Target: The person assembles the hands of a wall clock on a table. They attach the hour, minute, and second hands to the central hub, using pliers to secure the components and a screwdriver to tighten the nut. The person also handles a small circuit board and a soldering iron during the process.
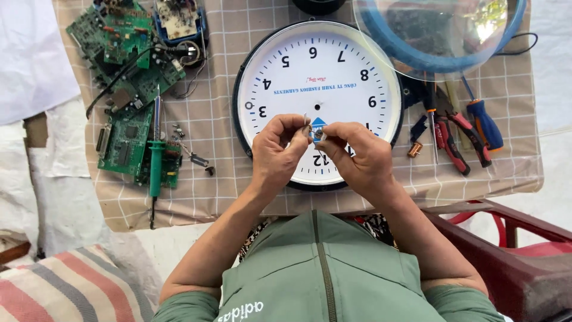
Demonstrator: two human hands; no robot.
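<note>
Green zip jacket (325, 280) nearest, bottom centre; bench (238, 197) under checked cloth; round white wall clock (333, 77) face-up mid-bench, no cover; clear blue-rimmed dome cover (441, 30) top right; green circuit boards (128, 77) left; green soldering iron (156, 155); red pliers (453, 140), blue screwdriver (484, 122) right; left hand (275, 152) and right hand (360, 158) both pinching one tiny metal part (317, 135) above the dial's lower edge.
</note>
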